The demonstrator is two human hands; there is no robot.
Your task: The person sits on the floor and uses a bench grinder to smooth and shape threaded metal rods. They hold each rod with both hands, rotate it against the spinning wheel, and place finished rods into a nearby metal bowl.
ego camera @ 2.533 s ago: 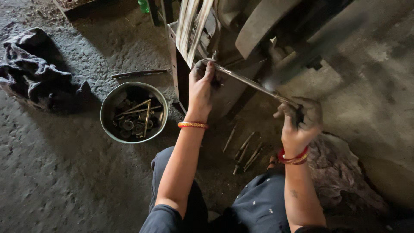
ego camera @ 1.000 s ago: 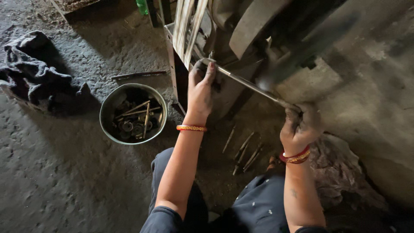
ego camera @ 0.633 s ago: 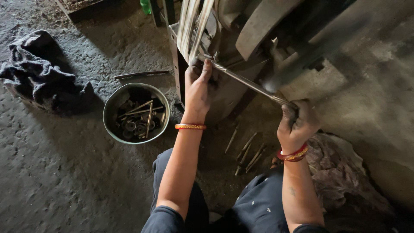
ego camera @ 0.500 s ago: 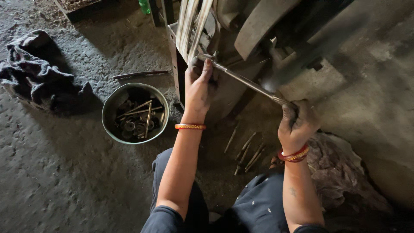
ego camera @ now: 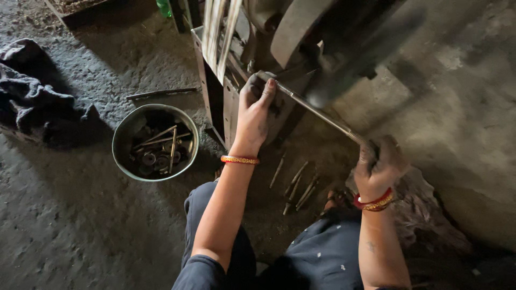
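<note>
The left hand closes its fingers on the upper end of a long, thin threaded steel rod, just where that end meets the grey metal frame of the machine. The right hand is clenched around the rod's lower end, close to the knee. The rod runs slanted between the two hands, passing under a dark, blurred machine part. Judged from this grip, the step in hand is seating or turning the rod at the frame; the next move calls for steady alignment from both hands. Loose short metal rods lie on the floor between the arms. A round metal bowl of bolts and washers stands left of the left wrist, with a crumpled dark cloth further out.
</note>
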